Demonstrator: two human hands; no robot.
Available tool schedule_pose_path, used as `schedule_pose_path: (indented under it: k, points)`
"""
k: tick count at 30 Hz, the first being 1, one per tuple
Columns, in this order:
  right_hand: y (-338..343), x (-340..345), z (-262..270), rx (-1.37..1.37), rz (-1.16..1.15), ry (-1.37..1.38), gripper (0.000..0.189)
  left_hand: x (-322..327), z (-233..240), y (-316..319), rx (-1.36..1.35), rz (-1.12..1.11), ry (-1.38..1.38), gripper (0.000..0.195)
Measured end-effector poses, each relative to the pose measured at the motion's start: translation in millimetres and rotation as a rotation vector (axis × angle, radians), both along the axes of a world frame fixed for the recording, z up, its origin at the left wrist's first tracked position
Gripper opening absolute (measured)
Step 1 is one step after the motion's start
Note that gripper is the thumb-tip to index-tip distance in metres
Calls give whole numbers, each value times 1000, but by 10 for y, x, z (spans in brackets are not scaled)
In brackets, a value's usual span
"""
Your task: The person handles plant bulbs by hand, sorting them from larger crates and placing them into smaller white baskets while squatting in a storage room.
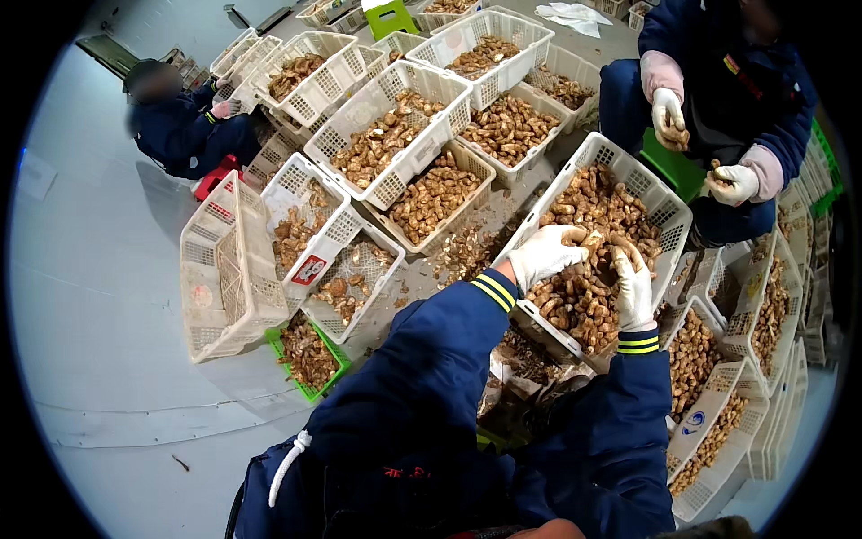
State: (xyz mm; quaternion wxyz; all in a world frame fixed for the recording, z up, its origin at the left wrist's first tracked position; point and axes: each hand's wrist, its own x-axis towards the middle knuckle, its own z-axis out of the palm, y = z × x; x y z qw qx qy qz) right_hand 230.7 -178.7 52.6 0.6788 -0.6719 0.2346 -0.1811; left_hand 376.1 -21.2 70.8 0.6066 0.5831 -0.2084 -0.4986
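Observation:
My left hand [549,256], in a white glove with soiled fingertips, holds a brown mushroom [592,244] over a white plastic crate [663,192]. The crate is heaped with short, stubby brown mushrooms [582,306]. At the right of the heap is my right hand [632,279], gloved the same way, its fingers bent close to the held mushroom and over the pile; whether it grips one too is hidden. Both hands are inside the crate's outline, a little apart. Below the crate's near edge lie dark trimmings [528,354].
A co-worker [727,114] sits at the right, handling mushrooms; another person [182,128] sits far left. Stacked mushroom crates [397,131] stand ahead, with a green basket [306,357] at left and more crates [714,404] at right. Trimmings [465,252] litter the floor.

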Motion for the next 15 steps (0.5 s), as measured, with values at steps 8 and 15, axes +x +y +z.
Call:
schedule_pose_path:
  k: [8,15]
  points:
    - [55,-52,18,278,136,61,49,-16,87,-11,-21,14,-42,29]
    - [563,-422,-218,-55,-195,-28,40,-156,205,21,76,202,-293,40]
